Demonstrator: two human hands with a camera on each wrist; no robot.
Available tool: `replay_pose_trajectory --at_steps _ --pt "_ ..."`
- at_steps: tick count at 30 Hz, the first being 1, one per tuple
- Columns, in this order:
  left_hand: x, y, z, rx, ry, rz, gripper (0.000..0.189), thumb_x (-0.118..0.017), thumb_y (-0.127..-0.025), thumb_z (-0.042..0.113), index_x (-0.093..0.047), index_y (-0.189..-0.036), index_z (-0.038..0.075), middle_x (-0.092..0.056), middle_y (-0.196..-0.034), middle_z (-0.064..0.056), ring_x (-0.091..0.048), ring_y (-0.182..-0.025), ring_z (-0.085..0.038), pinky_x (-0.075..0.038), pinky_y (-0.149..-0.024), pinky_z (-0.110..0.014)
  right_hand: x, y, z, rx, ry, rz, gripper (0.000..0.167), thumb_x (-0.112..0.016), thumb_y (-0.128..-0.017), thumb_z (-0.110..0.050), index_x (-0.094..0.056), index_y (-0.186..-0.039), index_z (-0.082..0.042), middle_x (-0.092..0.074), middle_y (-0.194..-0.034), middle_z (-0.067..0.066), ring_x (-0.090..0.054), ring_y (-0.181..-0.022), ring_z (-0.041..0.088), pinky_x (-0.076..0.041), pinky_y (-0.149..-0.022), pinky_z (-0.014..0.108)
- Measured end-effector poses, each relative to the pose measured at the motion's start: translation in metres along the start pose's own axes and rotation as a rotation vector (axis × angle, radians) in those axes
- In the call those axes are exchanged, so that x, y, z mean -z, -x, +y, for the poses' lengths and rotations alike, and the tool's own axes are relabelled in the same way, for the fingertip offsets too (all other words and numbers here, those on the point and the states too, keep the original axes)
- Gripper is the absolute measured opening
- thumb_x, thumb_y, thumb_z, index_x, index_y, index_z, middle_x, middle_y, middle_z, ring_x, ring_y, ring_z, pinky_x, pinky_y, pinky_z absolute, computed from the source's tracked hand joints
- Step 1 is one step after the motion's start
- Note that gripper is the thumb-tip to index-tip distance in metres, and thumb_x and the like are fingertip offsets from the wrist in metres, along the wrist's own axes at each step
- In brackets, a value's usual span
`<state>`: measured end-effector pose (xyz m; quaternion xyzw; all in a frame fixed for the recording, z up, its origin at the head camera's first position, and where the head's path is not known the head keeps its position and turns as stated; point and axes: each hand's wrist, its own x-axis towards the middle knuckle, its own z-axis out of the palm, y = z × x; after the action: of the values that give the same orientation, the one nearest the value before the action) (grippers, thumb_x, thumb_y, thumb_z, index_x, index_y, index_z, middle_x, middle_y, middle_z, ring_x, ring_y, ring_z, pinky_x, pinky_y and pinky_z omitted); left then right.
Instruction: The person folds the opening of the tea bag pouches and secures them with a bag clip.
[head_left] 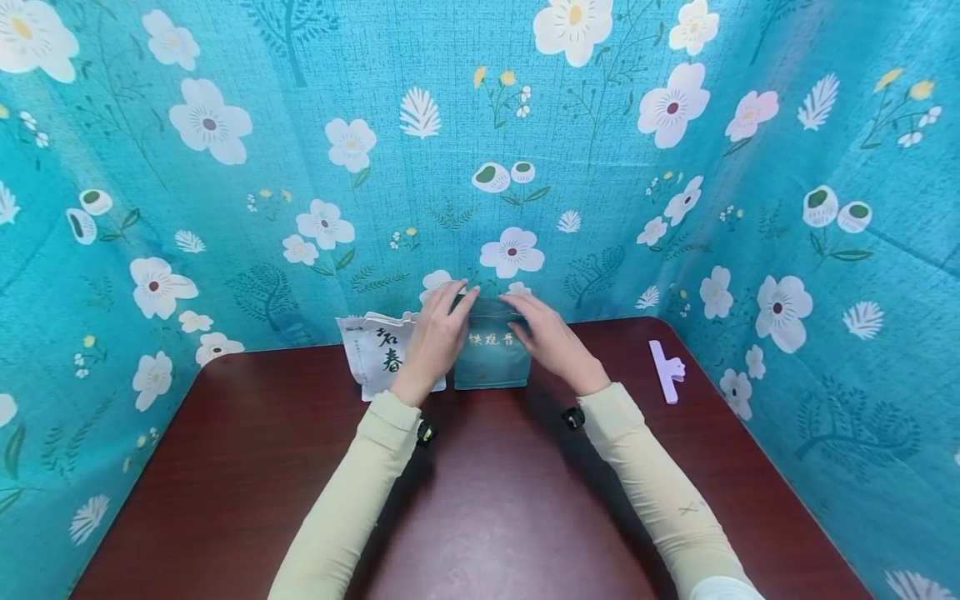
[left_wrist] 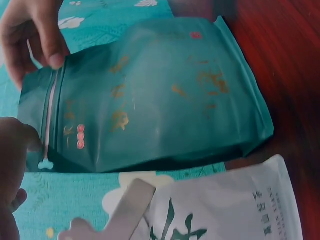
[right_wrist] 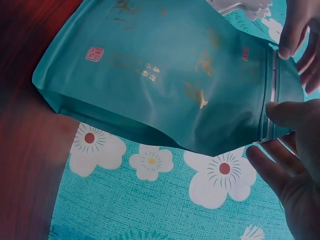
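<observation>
A green stand-up tea pouch (head_left: 491, 362) with gold lettering stands upright on the table. My left hand (head_left: 441, 329) pinches its top edge at the left corner, thumb on the front near the zip strip's small pale end tab (left_wrist: 46, 164). At the right side of the top edge, my right hand (head_left: 555, 342) pinches the pouch, its thumb on the pale zip strip (right_wrist: 273, 82) and fingers behind. A white pouch (head_left: 369, 362) with dark green characters stands just left, partly hidden by my left hand. A pale clip (left_wrist: 131, 202) sits across its top.
A lilac clip (head_left: 666, 372) lies on the dark red table (head_left: 480, 500) near its right edge. Blue flowered cloth (head_left: 420, 192) hangs close behind the pouches and along both sides of the table.
</observation>
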<state>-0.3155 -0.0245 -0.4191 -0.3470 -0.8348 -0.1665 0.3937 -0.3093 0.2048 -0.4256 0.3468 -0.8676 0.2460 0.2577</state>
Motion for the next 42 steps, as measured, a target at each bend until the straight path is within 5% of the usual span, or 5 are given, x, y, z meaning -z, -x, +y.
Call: replay_pose_trajectory --at_steps 6,15,24,42 --pt "-0.007 0.000 0.003 -0.018 0.030 -0.005 0.051 -0.070 -0.089 -0.007 -0.061 -0.138 0.002 -0.059 -0.137 -0.021 -0.056 -0.128 -0.039 -0.040 -0.113 -0.049 -0.005 -0.005 -0.003 0.002 0.035 0.038 0.041 -0.069 -0.095 0.000 -0.058 -0.134 -0.001 -0.064 -0.130 0.015 -0.061 -0.125 0.029 -0.042 -0.113 0.045" --pt "-0.012 0.006 0.006 0.011 0.103 0.001 0.042 -0.067 -0.092 -0.007 -0.066 -0.132 0.004 -0.063 -0.123 -0.017 -0.057 -0.119 -0.033 -0.051 -0.101 -0.040 -0.010 -0.008 -0.006 0.016 0.077 0.100 0.032 -0.074 -0.091 0.000 -0.064 -0.121 -0.002 -0.068 -0.117 0.011 -0.068 -0.110 0.027 -0.049 -0.105 0.046" --pt "-0.014 0.009 0.008 0.030 0.124 0.025 0.037 -0.068 -0.088 -0.013 -0.071 -0.122 0.003 -0.064 -0.114 -0.015 -0.060 -0.111 -0.031 -0.054 -0.094 -0.038 -0.013 -0.007 -0.004 0.014 0.088 0.090 0.026 -0.073 -0.092 -0.001 -0.065 -0.117 -0.005 -0.069 -0.111 0.009 -0.068 -0.102 0.024 -0.057 -0.086 0.040" --pt "-0.010 0.008 0.011 -0.010 0.116 0.060 0.034 -0.065 -0.086 -0.017 -0.074 -0.111 0.004 -0.065 -0.105 -0.013 -0.061 -0.099 -0.028 -0.054 -0.087 -0.036 -0.005 -0.009 -0.009 0.015 0.048 0.067 0.016 -0.072 -0.092 0.000 -0.067 -0.106 -0.005 -0.069 -0.105 0.007 -0.068 -0.099 0.023 -0.057 -0.085 0.041"
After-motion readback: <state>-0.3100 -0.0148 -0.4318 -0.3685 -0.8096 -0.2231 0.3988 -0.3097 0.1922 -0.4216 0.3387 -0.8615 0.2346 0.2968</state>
